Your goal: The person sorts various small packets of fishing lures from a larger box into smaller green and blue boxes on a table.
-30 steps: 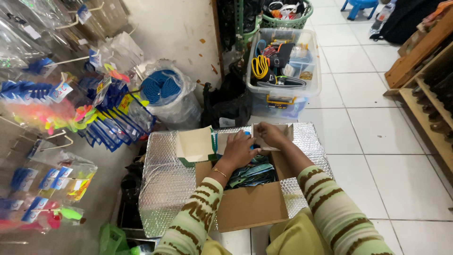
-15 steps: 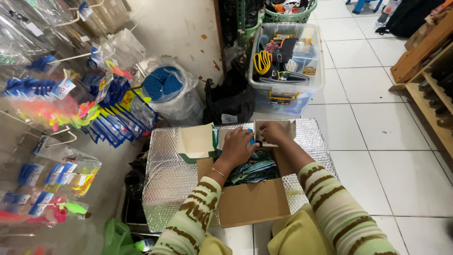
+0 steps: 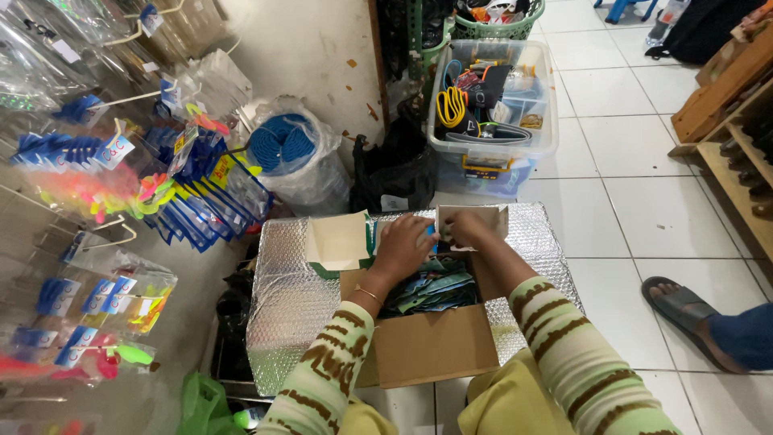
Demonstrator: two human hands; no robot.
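cardboard box (image 3: 427, 342), open-topped and half full of flat blue-green packets (image 3: 431, 288), sat on a sheet of silver bubble foil (image 3: 290, 306) laid over the floor. the person's left hand (image 3: 405, 246) rested palm down at the box's far edge, fingers spread over the packets; whether it gripped one could not be told. the right hand (image 3: 467, 228) was closed lightly on a small pale carton (image 3: 475, 217) at the far rim, thumb and fingers pinching its flap. judged step: sorting or drawing stock at the back of the box. the next move would call for a firm pinch on a single packet without dragging its neighbours. a second small carton (image 3: 336, 242) stood open just beside the left hand. white floor tiles (image 3: 636, 209) ran to the right, where a co-worker's sandalled foot (image 3: 684, 310) stood. a clear tub (image 3: 491, 113) of oddments sat beyond, and bagged goods (image 3: 193, 185) hung on wall hooks at left.
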